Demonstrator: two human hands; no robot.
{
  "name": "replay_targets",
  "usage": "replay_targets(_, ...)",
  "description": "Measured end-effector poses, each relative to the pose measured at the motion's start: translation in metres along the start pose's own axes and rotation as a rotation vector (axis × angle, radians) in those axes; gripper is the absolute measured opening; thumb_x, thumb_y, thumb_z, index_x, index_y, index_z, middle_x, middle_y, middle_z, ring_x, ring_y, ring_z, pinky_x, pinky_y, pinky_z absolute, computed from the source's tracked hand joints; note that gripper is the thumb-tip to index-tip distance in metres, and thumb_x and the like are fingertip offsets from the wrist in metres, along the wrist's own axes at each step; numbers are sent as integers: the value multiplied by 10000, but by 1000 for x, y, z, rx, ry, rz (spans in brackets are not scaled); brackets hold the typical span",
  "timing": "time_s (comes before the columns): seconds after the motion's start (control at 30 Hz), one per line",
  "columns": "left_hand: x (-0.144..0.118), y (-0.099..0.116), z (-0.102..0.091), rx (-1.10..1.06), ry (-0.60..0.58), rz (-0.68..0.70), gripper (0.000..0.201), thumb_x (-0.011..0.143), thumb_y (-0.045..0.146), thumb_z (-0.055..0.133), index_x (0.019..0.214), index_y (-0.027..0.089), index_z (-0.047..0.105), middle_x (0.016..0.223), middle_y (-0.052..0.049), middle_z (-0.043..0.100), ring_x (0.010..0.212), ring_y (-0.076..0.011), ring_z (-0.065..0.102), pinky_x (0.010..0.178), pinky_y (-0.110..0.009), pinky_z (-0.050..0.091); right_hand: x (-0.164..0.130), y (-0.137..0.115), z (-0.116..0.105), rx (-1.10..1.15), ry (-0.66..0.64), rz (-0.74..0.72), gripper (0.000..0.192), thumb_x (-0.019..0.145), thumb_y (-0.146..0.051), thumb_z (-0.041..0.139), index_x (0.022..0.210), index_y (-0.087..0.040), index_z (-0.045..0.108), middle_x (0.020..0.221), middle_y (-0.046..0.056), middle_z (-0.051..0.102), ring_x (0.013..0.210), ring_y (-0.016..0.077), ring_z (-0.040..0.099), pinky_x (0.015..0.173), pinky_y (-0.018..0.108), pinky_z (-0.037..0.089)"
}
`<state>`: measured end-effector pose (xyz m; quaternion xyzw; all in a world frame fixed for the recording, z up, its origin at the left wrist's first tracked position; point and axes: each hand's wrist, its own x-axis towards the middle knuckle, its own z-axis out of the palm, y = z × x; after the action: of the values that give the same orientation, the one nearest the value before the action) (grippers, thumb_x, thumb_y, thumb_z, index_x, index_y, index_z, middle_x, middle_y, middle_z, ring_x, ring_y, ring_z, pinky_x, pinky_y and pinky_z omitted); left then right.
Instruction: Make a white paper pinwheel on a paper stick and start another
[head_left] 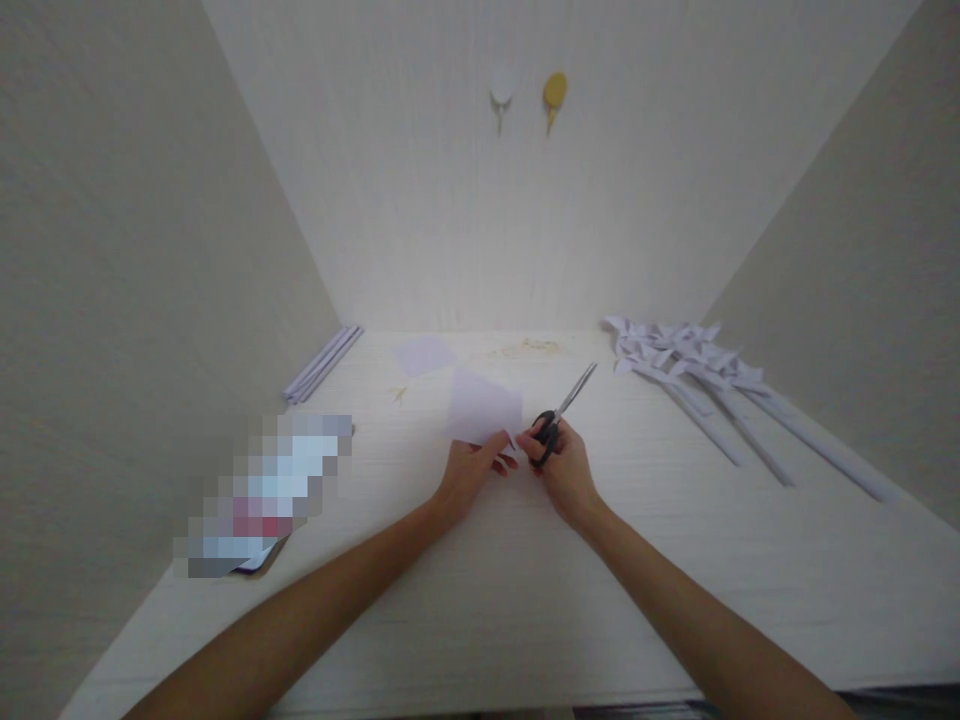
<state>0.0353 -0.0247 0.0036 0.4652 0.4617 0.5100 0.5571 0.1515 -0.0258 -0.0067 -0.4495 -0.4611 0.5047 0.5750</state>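
Observation:
My left hand pinches the near edge of a pale lilac square of paper, which lifts off the light wooden table. My right hand grips the black handles of a pair of scissors. The blades are closed and point up and to the right, away from the paper. The two hands nearly touch in the middle of the table.
A second lilac square lies further back. Rolled paper sticks rest by the left wall. Several finished paper pinwheels on sticks lie at the right. A blurred-out packet sits at the left. Two hooks hang on the back wall.

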Motion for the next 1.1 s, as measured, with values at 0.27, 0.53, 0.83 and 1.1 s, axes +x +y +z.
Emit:
replay_targets(0.27, -1, -2, -6, 193, 10, 81, 293, 674, 403, 538, 537, 144, 534, 469, 19, 475, 420, -75, 407, 421, -207, 320, 3, -4, -3, -89, -76, 15, 257, 586, -280, 655, 643, -184, 422, 512, -79, 441, 389, 45, 333, 356, 178, 256)
replay_targets(0.53, 5, -3, -15, 339, -44, 324, 181, 664, 332, 538, 604, 165, 575, 656, -25, 553, 662, -145, 499, 608, -244, 388, 7, -1, -4, -146, -105, -69, 168, 573, -202, 607, 645, -182, 457, 562, -45, 501, 514, 99, 447, 480, 221, 357)
replay_targets(0.83, 8, 4, -15, 257, -42, 263, 169, 607, 324, 568, 581, 160, 600, 657, -23, 566, 659, -148, 505, 598, -244, 377, 7, -4, -3, -159, -112, -79, 170, 563, -203, 625, 636, -177, 473, 544, -53, 500, 490, 89, 435, 469, 214, 352)
replay_targets(1.1, 7, 0, -6, 143, 112, 58, 106, 566, 256, 609, 532, 169, 557, 612, 1, 594, 603, -136, 523, 622, -266, 413, 3, -6, -3, -35, -72, 59, 245, 563, -232, 672, 634, -179, 444, 462, -95, 421, 359, 38, 323, 332, 169, 222)
